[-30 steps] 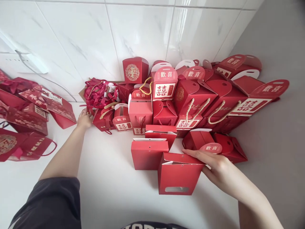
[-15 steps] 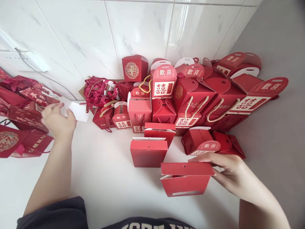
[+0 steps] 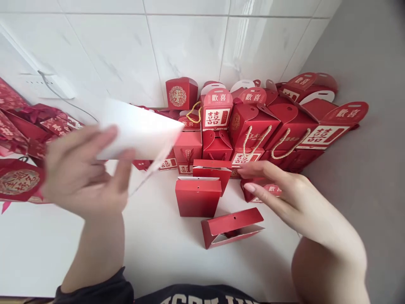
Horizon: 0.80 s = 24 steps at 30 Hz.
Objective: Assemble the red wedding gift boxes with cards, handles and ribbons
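My left hand [image 3: 87, 177] is raised at the left, its thumb and fingers pinching a blurred white card [image 3: 142, 128]. A thin pale strip or string trails from the card's lower right edge. My right hand [image 3: 294, 198] holds nothing; its thumb and fingers are apart, and it hovers to the right of a red paper box [image 3: 221, 226]. That box stands on the white surface with its top flap lifted and a dark gap under it. Behind it stand a second red box [image 3: 198, 200] and a third red box [image 3: 226, 173], each with a small hole in the flap.
Stacked red gift boxes [image 3: 217, 116] with printed labels and rope handles line the tiled wall [image 3: 186, 46]. At the left lie more red gift bags [image 3: 20, 179] and ribbons. A grey cable [image 3: 68, 101] runs from a wall socket. A grey wall [image 3: 373, 126] bounds the right side.
My left hand has lifted the white card and brought it right and nearer. My right hand has let go of the front red box, which now stands on the surface, and moved up.
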Each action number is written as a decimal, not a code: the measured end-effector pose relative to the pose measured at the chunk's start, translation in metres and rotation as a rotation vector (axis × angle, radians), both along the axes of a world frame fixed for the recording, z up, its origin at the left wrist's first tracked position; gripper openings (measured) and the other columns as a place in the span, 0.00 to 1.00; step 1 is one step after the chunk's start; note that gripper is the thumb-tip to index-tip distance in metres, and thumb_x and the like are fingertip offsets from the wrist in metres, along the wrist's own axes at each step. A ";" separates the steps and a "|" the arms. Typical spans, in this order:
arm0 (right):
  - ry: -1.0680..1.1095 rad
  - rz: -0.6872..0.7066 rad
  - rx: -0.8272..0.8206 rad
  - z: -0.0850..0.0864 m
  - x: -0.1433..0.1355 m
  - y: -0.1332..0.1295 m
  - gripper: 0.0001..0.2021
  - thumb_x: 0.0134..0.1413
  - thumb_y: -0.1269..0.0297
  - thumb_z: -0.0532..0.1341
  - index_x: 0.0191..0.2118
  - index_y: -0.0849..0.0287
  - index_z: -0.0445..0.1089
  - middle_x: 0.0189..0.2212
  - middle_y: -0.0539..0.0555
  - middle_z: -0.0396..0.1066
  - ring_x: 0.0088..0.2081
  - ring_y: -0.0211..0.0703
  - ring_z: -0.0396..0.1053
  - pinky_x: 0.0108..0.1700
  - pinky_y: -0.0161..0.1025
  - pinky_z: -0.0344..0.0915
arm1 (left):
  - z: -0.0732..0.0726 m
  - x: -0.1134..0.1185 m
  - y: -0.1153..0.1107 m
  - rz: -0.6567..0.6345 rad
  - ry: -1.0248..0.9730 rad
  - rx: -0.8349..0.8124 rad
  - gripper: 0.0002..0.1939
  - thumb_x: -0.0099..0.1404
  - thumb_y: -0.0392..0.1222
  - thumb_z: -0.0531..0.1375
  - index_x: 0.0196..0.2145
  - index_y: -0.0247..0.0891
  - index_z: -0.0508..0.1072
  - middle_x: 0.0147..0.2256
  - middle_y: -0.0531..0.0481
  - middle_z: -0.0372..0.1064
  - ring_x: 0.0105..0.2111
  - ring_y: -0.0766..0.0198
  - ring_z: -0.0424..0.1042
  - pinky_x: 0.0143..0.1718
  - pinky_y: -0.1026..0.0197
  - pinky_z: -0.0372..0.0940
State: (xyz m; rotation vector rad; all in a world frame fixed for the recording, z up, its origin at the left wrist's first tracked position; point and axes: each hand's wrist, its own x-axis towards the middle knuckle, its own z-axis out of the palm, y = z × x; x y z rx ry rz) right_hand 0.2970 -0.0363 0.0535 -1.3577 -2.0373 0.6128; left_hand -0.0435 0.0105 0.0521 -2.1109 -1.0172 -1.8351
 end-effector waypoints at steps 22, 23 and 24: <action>0.164 -0.196 0.138 -0.009 0.010 0.028 0.09 0.59 0.55 0.63 0.38 0.55 0.74 0.33 0.50 0.76 0.30 0.44 0.73 0.26 0.36 0.70 | -0.015 0.024 0.001 -0.087 0.874 -0.817 0.08 0.61 0.41 0.62 0.38 0.43 0.68 0.51 0.49 0.70 0.47 0.52 0.72 0.39 0.54 0.70; 0.143 -0.208 0.147 -0.009 0.010 0.028 0.09 0.59 0.55 0.63 0.38 0.54 0.73 0.32 0.50 0.76 0.29 0.43 0.73 0.25 0.36 0.70 | -0.013 0.021 0.000 -0.099 0.862 -0.778 0.04 0.63 0.40 0.60 0.37 0.43 0.69 0.51 0.50 0.70 0.47 0.54 0.72 0.40 0.55 0.70; 0.117 -0.217 0.159 -0.008 0.011 0.027 0.09 0.59 0.54 0.62 0.37 0.53 0.73 0.31 0.49 0.75 0.28 0.43 0.72 0.24 0.36 0.68 | -0.011 0.019 -0.001 -0.129 0.850 -0.728 0.02 0.65 0.38 0.58 0.36 0.43 0.70 0.50 0.51 0.71 0.47 0.56 0.73 0.41 0.56 0.70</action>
